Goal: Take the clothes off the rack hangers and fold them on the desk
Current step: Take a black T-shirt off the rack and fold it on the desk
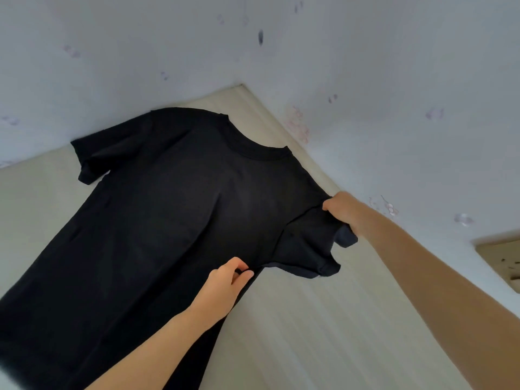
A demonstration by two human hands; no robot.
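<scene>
From the head camera, a black T-shirt (168, 215) is lying spread flat on a pale wood-grain desk (309, 333), its collar pointing toward the desk's far corner, where two white walls (394, 80) with faint flower marks are meeting. The left hand (225, 285) is pinching the shirt's side seam just below the near sleeve, fingers (242, 274) curled on the cloth. The right hand (344, 209) is gripping that sleeve at the shoulder, close to the desk's right edge and the wall. Another pale surface (503, 263) is showing at the far right.
</scene>
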